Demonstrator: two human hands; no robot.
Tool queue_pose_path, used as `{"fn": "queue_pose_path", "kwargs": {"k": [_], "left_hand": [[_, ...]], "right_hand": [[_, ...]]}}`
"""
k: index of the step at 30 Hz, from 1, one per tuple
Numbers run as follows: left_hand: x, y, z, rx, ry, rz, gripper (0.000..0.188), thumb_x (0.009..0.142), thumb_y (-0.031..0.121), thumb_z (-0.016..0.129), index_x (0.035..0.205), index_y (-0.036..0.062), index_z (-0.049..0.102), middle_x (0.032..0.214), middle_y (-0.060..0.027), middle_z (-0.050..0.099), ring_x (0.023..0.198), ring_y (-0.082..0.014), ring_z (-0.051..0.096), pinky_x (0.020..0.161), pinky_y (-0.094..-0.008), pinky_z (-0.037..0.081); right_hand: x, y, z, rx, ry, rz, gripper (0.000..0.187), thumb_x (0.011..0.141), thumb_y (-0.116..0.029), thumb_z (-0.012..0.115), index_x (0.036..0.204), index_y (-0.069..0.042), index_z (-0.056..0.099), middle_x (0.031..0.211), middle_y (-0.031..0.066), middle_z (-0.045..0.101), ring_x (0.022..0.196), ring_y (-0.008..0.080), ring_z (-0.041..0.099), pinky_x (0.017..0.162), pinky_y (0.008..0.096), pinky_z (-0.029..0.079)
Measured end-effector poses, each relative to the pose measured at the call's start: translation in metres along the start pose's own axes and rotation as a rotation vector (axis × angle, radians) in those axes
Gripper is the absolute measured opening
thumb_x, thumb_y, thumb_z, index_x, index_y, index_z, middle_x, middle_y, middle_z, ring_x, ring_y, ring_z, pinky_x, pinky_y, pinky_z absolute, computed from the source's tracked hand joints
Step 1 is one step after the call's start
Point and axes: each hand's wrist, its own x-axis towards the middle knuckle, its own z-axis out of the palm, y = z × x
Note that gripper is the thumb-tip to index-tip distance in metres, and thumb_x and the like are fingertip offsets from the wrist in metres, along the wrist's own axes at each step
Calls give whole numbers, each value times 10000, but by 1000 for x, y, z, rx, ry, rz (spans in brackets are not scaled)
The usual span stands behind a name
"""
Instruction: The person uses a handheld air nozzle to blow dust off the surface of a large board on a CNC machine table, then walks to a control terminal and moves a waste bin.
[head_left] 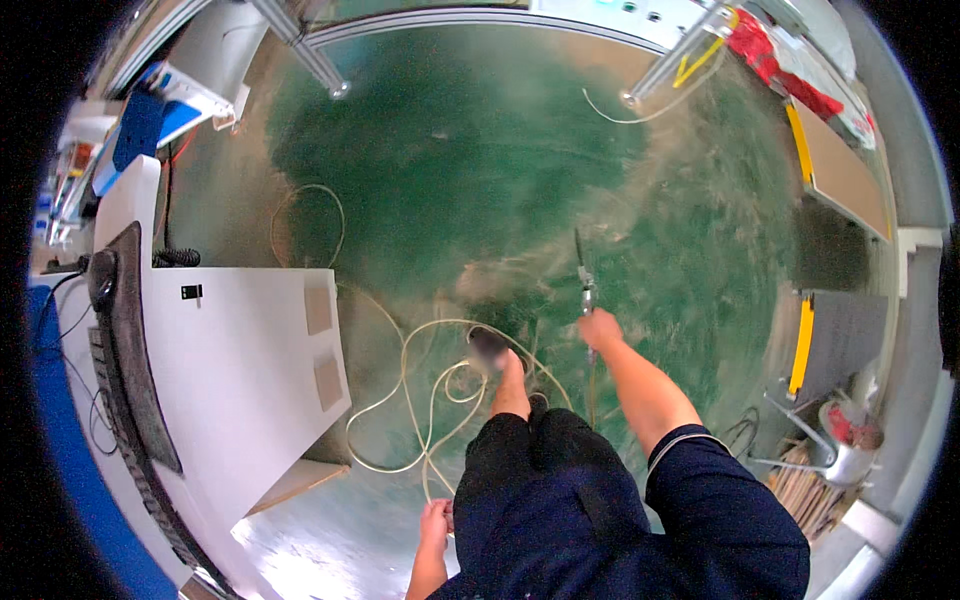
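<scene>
My right hand (600, 328) is closed around a slim, silver-bodied hand tool with a long dark tip (579, 250), held out ahead of me above the floor. A thin line runs back from the tool below my fist. At my left side, my left hand (436, 520) is closed on a pale yellow hose (402, 370). From there the hose rises in loose loops over the floor around my forward foot, which wears a dark shoe (488, 345).
A white desk (240, 380) with a dark mat and a keyboard stands at the left. Metal frame legs (640, 92) stand at the far side. Boards with yellow edges (803, 345) and a bundle of sticks (808, 498) lie along the right. The green floor (440, 180) has dusty patches.
</scene>
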Motion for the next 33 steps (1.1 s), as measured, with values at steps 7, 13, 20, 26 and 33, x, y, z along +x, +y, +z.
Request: {"fn": "queue_pose_path", "kwargs": {"k": [7,13,20,26,33], "left_hand": [[-17,-51,-8,155,51,144,177,886,237,494,909,84,581,660,-9,522,466,-105,454,403,-260,351],[-47,-80,-30,293,48,324,203,846,235,483,888,56,569,709,-60,559,476,-132,470,401,-281,359],[-82,-76,-30,490,47,355,205,836,235,507,920,56,562,724,-78,588,448,-137,442,391,-285,353],[-69,-96,-28,581,-122,346,204,850,244,501,948,75,559,746,-67,628,461,-125,449,395,-283,356],[-13,-176,-71,882,-306,582,186,853,240,499,935,84,559,753,-72,632,458,-131,440,400,-288,353]], "right_hand": [[-146,101,51,-205,-301,-185,352,762,-250,533,1010,-33,654,1080,186,629,999,343,610,855,424,486],[-240,197,56,-118,-255,-53,331,766,-227,534,1005,-40,664,1086,169,634,1003,329,616,852,408,495],[-275,321,36,252,48,331,336,832,-240,500,1062,-39,640,1121,183,617,1051,339,592,875,427,479],[-346,392,59,448,226,267,356,773,-310,562,982,-29,629,1048,197,631,976,360,607,830,436,480],[-436,558,261,678,149,409,279,765,-230,555,875,26,577,698,182,602,632,296,621,558,429,481]]}}
